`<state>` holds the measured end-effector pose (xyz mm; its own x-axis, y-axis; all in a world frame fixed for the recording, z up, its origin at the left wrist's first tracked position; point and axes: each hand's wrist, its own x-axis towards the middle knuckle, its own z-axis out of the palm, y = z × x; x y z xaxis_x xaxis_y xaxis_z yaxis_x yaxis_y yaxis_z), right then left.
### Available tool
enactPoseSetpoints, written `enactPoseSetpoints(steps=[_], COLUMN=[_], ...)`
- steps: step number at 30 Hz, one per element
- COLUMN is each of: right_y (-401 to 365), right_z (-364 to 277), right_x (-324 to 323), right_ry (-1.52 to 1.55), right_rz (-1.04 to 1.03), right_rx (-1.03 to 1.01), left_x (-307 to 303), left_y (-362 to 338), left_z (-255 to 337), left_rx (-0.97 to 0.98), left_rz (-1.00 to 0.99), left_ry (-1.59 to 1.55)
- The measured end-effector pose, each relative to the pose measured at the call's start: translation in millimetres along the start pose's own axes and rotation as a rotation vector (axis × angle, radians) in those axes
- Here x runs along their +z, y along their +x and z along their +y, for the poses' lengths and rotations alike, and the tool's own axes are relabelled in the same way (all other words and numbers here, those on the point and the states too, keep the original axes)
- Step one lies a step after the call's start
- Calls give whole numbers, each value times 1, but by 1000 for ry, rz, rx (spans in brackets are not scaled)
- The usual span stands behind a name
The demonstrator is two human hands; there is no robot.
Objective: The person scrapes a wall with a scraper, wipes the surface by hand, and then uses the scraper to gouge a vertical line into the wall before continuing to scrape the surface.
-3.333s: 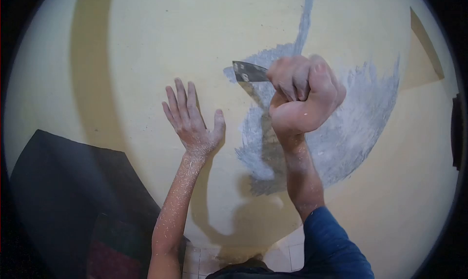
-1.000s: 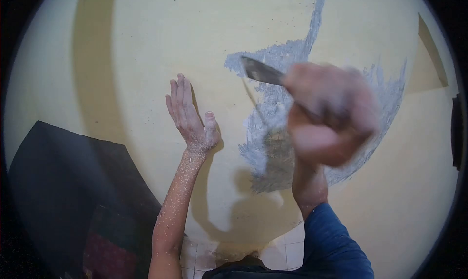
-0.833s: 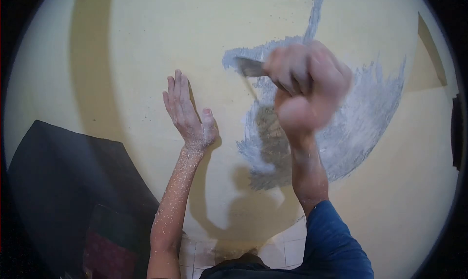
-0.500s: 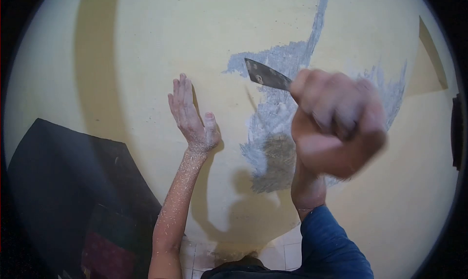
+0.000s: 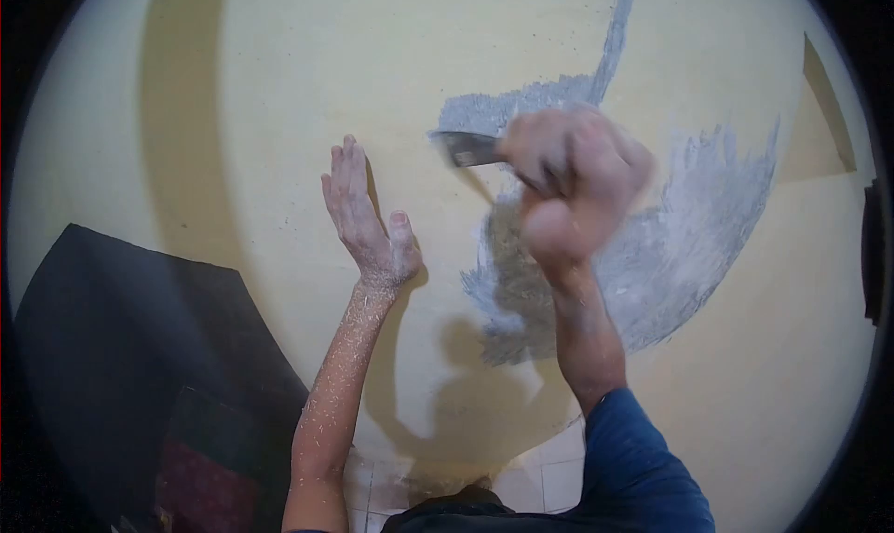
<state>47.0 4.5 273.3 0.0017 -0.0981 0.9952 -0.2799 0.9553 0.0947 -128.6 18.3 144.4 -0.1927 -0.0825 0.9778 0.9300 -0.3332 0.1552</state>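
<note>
My right hand (image 5: 582,181) is closed around a scraper, its fist somewhat blurred. The scraper's dark flat blade (image 5: 470,148) points left, close to the upper edge of a grey bare patch (image 5: 684,244) where the pale yellow paint is gone. The handle is hidden inside the fist. Flat against the painted wall (image 5: 298,86) rests my left hand (image 5: 361,216), its fingers stretched upward and thumb apart, with nothing in it. Pale flakes and dust cover its wrist and forearm.
A large dark panel-like object (image 5: 140,337) stands at the lower left, with a dark red patch (image 5: 207,486) low on it. Light floor tiles (image 5: 549,482) show at the bottom. A dark object (image 5: 873,254) sits at the far right edge.
My right hand has moved left with the scraper, and its blade is now further left and slightly lower. More of the grey patch shows on the right. My left hand stays in place.
</note>
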Motion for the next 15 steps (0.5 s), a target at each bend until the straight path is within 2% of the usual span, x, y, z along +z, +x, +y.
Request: enactPoseSetpoints(steps=[3, 5, 6, 9, 11, 14, 15], right_y=[2, 3, 2, 1, 3, 1, 1], right_z=[-25, -24, -17, -29, -37, -24, -26], right_x=[-11, -9, -7, -6, -15, -15, -15], right_ry=[386, 405, 281, 210, 455, 184, 186], right_rz=[23, 12, -1, 6, 19, -59, -38], right_rx=[-33, 6, 59, 94, 23, 78, 31], left_x=[1, 0, -1, 0, -1, 0, 1], left_y=[5, 3, 2, 4, 5, 6, 7], left_z=[-3, -2, -2, -1, -1, -1, -1], left_rx=[13, 3, 2, 2, -7, 16, 13], left_rz=[6, 2, 2, 0, 6, 6, 8], left_ry=[-2, -10, -7, -16, -28, -12, -16])
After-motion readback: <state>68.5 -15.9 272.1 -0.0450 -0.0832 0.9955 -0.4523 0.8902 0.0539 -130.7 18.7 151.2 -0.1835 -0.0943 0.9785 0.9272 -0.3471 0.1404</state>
